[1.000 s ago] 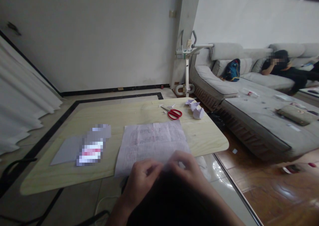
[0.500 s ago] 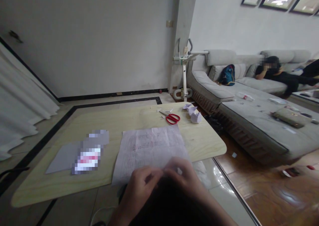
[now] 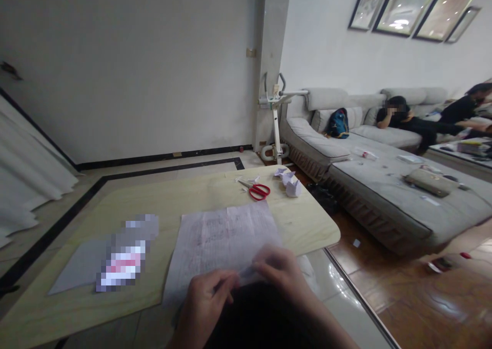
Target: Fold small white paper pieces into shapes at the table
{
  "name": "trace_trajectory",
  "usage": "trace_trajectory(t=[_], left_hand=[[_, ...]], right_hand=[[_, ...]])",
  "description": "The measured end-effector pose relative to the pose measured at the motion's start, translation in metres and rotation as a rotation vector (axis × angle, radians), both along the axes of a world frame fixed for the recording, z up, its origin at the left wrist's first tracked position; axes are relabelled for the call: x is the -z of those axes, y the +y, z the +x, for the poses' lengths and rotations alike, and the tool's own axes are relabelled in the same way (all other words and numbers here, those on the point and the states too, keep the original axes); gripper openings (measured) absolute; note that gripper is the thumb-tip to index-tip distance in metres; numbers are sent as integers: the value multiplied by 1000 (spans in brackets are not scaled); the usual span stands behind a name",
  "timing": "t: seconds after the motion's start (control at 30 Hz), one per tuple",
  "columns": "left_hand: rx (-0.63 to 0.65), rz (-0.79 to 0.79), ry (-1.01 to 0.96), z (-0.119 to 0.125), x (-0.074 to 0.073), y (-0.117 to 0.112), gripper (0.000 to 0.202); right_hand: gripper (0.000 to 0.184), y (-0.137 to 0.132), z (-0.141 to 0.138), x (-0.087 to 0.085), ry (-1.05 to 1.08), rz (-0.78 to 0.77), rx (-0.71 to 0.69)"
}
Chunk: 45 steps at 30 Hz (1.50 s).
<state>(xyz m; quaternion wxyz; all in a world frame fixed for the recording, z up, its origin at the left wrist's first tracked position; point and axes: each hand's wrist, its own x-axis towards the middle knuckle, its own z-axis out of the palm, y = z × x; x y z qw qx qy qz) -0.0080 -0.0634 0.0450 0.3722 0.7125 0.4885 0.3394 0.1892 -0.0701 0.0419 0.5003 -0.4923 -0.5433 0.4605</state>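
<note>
My left hand (image 3: 210, 293) is closed, with thumb and fingers pinched together over the near edge of a large printed sheet (image 3: 223, 236). Close on its right, my right hand (image 3: 280, 271) is pinched too and slightly blurred. Between the fingertips of both shows a small piece of paper (image 3: 246, 273), pale and partly hidden by the fingers. Beyond the sheet lie red-handled scissors (image 3: 258, 190) with small white scraps near the blades. Folded paper pieces (image 3: 292, 187) sit to the right of the scissors.
On the left of the wooden table (image 3: 126, 198) lie a plain white sheet (image 3: 75, 267) and a pixelated item (image 3: 123, 262). To the right stands a grey sofa (image 3: 376, 200) holding a backpack (image 3: 339, 123) and a bag (image 3: 431, 182). Two people sit at its far end.
The view has shifted, so the table sits lower and further left. My hands have moved slightly apart, and the pale paper between them shows more.
</note>
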Motion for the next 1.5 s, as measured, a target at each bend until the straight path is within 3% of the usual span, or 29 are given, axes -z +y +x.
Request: trace_trajectory(t=[0.23,0.63,0.9,1.2,1.5], left_hand=[[13,-45,-135,-4,-7,1,30],[-74,0,-179,-3,-7,-4,37],[11,-10,-42,-4,5,3,27],[30,58,-39,3,-5,-5,29],[57,78,-5,4,-1,-4,30]], right_hand=[[18,-1,3,-6,84,-11,-82],[20,-2,0,-7,16,0,-35],[20,-6,-1,-11,-76,151,-23],[19,-6,-6,-4,-137,-20,-57],[22,-9,-9,-13,-56,-15,-35]])
